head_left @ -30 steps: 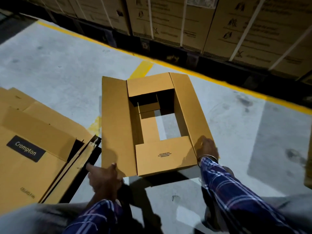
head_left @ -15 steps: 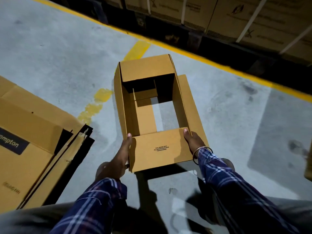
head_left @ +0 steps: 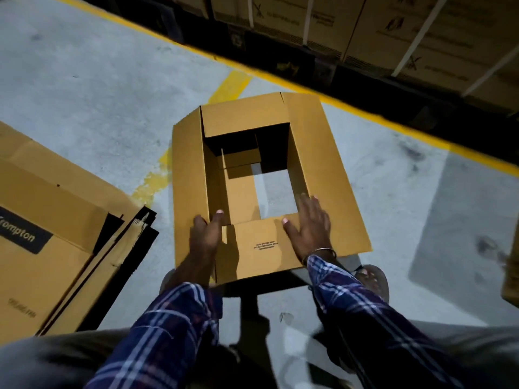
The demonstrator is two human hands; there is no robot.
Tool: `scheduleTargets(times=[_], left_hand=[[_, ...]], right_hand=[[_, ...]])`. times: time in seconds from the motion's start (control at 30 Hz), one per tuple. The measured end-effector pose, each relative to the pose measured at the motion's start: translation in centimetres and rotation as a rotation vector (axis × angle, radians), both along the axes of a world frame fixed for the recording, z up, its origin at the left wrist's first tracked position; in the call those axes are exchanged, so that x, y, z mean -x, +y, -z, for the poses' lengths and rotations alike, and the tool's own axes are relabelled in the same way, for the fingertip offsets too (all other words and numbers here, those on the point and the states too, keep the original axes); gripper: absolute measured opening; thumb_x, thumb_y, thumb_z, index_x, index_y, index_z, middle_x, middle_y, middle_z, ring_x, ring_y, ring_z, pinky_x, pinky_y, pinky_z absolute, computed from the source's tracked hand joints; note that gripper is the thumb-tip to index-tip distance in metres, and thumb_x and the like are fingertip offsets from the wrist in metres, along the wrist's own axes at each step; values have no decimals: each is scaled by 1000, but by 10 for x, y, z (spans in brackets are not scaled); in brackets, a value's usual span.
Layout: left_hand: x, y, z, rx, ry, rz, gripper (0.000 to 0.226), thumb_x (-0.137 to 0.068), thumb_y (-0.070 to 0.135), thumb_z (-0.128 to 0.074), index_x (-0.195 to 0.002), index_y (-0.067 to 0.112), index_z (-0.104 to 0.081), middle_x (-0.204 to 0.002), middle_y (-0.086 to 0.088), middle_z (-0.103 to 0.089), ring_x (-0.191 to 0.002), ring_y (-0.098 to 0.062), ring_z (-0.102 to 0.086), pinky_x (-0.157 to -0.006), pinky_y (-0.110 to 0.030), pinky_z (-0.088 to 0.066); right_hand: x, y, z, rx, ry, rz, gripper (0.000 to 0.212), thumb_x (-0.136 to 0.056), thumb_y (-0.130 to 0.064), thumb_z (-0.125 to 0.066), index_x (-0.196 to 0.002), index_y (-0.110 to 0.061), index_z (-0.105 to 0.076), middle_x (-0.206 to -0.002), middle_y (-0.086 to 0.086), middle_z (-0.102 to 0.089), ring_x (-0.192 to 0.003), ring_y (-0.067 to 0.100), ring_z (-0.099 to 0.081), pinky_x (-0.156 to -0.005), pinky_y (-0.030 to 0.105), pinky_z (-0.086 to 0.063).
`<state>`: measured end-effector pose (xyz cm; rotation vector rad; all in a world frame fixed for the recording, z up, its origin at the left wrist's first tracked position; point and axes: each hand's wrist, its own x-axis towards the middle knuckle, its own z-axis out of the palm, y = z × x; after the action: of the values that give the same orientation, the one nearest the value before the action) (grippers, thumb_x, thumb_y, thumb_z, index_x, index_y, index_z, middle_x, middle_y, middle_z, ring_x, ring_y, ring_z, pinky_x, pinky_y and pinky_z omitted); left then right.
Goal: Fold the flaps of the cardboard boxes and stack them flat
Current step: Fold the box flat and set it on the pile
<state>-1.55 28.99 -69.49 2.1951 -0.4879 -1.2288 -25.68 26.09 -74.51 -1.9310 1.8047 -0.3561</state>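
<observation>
While the grey concrete floor (head_left: 84, 88) is spreading out under everything, a yellow painted line (head_left: 365, 113) is running across its far side in front of a row of strapped cartons (head_left: 393, 32). Lying on the floor's left edge, a stack of flattened boxes (head_left: 42, 234) is showing a dark label with pale lettering. Standing on the floor near its middle, just right of that stack and apart from it, the open cardboard box (head_left: 261, 186) is showing floor through its open bottom, with its left flap (head_left: 188, 192) and right flap (head_left: 334, 186) splaying outward and its near flap (head_left: 261, 248) tilting toward the person. A person in plaid sleeves (head_left: 168, 327) is leaning over it. Their left hand (head_left: 206, 234) is gripping the box's near-left corner, thumb inside and fingers curling round the outside edge. Their right hand (head_left: 309, 226) is lying flat with fingers spread, pressing where the near flap meets the right flap, a thin bangle (head_left: 320, 252) circling the wrist.
</observation>
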Motion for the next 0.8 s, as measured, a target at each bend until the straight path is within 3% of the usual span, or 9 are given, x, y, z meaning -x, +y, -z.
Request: scheduleTargets(times=[0.07, 0.13, 0.23, 0.3, 0.43, 0.57, 0.7, 0.8], left_hand=[[-3, -9, -29, 59, -21, 87, 69, -99, 48, -62, -154, 14, -39, -155, -12, -46, -137, -33, -48, -112, -46, -42], [-7, -14, -66, 116, -9, 233, 52, -99, 44, -64, -141, 15, -55, -144, -8, -58, -127, -27, -55, -107, -41, -45], [0, -21, -139, 233, 18, 493, 23, -103, 35, -60, -118, 19, -66, -106, 3, -67, -96, -11, -61, -77, -26, -45], [6, -22, -184, 310, -28, 619, 24, -103, 38, -59, -119, 21, -67, -103, 9, -67, -91, -4, -62, -70, -19, -44], [5, -7, -236, 384, -224, 825, 45, -99, 51, -61, -137, 26, -62, -133, 7, -64, -119, -11, -60, -98, -34, -49], [15, 37, -257, 339, -328, 1103, 54, -100, 49, -60, -148, 26, -51, -130, 5, -63, -113, -10, -57, -88, -28, -47], [17, 73, -244, 89, -376, 1390, 67, -97, 61, -58, -154, 29, -43, -141, -1, -62, -122, -17, -60, -103, -40, -49], [23, 79, -240, 57, -382, 1425, 73, -96, 63, -57, -157, 29, -37, -146, -2, -58, -128, -21, -58, -106, -43, -48]], right_hand=[[-12, -11, -8, -130, 136, -176, 63, -102, -59, -34, -157, -28, -31, -166, -2, -28, -157, 20, -5, -123, 54, 2], [-24, -14, -20, -244, 242, -206, 62, -101, -63, -29, -150, -27, -43, -156, 3, -43, -154, 23, -18, -121, 58, 6], [-35, -14, -48, -104, 307, -139, 55, -102, -60, -27, -125, -26, -65, -130, 4, -61, -131, 24, -49, -121, 58, -6], [-38, -11, -77, -18, 288, -123, 54, -105, -55, -26, -112, -24, -70, -116, 4, -68, -115, 25, -59, -116, 54, -19], [-35, -9, -131, -260, 231, -200, 48, -103, -56, -39, -110, -20, -69, -116, 10, -69, -106, 32, -63, -92, 41, -46], [-27, 22, -152, -659, 362, -458, 62, -91, -55, -68, -139, -17, -55, -141, 8, -54, -128, 30, -53, -110, 44, -43], [-15, 79, -129, -626, 362, -392, 55, -91, -42, -71, -137, -19, -54, -139, 10, -54, -123, 29, -56, -105, 42, -47], [-19, 99, -109, -602, 477, -452, 72, -82, -38, -81, -141, -19, -44, -139, 15, -42, -131, 39, -45, -106, 54, -43]])
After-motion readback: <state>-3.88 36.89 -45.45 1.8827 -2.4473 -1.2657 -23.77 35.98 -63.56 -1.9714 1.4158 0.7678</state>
